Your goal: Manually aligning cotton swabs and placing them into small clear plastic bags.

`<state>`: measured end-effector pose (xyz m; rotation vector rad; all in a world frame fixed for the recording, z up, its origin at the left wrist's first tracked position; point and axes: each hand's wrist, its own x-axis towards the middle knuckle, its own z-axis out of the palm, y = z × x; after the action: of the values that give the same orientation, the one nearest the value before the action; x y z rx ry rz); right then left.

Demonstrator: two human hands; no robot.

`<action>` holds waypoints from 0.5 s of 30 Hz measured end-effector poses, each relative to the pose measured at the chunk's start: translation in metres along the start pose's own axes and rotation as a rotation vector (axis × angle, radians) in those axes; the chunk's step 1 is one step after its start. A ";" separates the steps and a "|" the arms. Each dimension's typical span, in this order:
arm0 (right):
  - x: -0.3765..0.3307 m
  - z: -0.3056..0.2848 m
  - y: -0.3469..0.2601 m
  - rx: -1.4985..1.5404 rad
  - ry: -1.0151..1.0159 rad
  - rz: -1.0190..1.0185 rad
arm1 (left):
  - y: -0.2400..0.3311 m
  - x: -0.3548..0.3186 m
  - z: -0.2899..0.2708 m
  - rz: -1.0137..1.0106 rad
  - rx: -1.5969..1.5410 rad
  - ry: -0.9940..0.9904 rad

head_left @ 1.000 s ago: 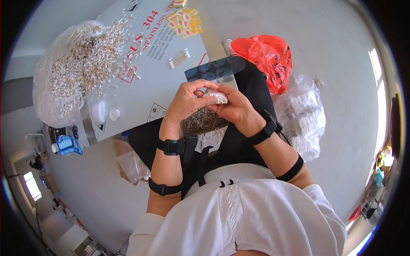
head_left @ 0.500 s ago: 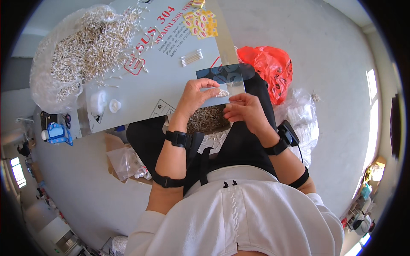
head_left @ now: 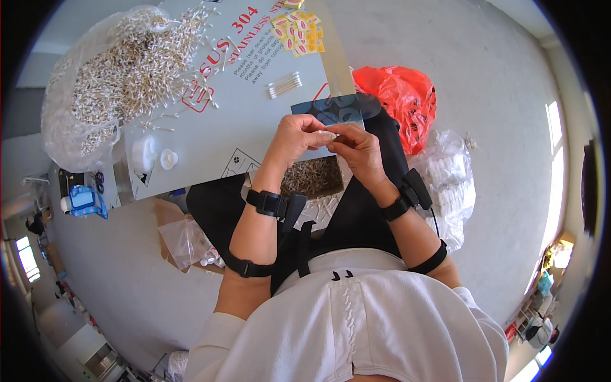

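Observation:
Over the near right edge of the table, my left hand (head_left: 293,143) is closed on a small bundle of cotton swabs (head_left: 329,134), gripped between thumb and fingers. My right hand (head_left: 358,149) meets it there, its thumb and forefinger pinched at the bundle's white tips. Fingers cover most of the bundle. Just beyond the hands lies a dark, see-through sheet (head_left: 324,109) at the table edge. Farther off, a short row of cotton swabs (head_left: 284,85) rests on the table. Below my hands, an open box (head_left: 337,184) full of swabs sits between my legs.
A large clear bag (head_left: 56,127) spills a heap of cotton swabs (head_left: 121,79) across the left of the table (head_left: 210,143). Small yellow packets (head_left: 298,33) lie at the far edge. To the right are a red plastic bag (head_left: 402,105) and a clear bag of white items (head_left: 449,184).
My right hand has moved left and slightly up, from beside the bundle to its tips, and its fingers have closed there. The left hand has stayed nearly in place.

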<state>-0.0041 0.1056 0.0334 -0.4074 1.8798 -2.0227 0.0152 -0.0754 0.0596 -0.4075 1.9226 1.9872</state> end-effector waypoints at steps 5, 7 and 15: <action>0.001 0.000 0.001 0.008 0.016 -0.007 | 0.002 0.000 0.002 0.023 0.012 -0.007; 0.001 -0.001 0.001 0.031 0.016 0.013 | 0.003 -0.001 0.003 0.020 0.017 0.006; 0.000 0.001 -0.004 -0.061 0.047 -0.030 | 0.002 0.004 0.008 0.045 0.126 0.058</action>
<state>-0.0039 0.1055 0.0373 -0.4105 1.9790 -2.0142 0.0110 -0.0673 0.0595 -0.3964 2.0972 1.8877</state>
